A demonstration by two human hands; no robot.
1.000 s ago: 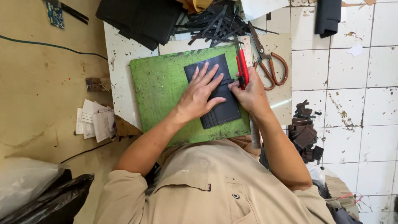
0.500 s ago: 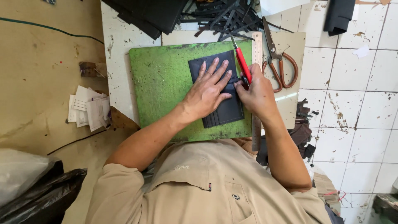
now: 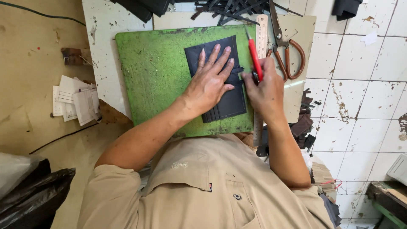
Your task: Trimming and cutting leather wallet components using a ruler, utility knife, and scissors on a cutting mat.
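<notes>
A green mat (image 3: 157, 80) lies on the tabletop (image 3: 101, 25), and a dark leather piece (image 3: 231, 104) rests on the mat's right part, toward 3 o'clock of its middle. The left hand (image 3: 210, 82) lies flat on the leather, fingers (image 3: 215, 57) spread and pointing to 12 o'clock, pressing it down. The right hand (image 3: 265, 91) sits just at 3 o'clock of the left one, at the leather's right edge. Its fingers are closed around a red knife (image 3: 255, 57), whose handle rises toward 12 o'clock; the blade tip is hidden by the hand, so I cannot tell whether it touches the leather.

A metal ruler (image 3: 262, 36) runs along the mat's right edge, just beside the knife. Scissors (image 3: 285, 46) with brown handles lie at 3 o'clock of the ruler. A heap of dark strips (image 3: 229, 8) lies at 12 o'clock of the mat. Folded papers (image 3: 76, 101) sit at 9 o'clock, off the tabletop. Dark scraps (image 3: 303, 127) lie on the tiled floor (image 3: 360, 93) at 4 o'clock of the right hand. A black bag (image 3: 34, 195) shows at 8 o'clock.
</notes>
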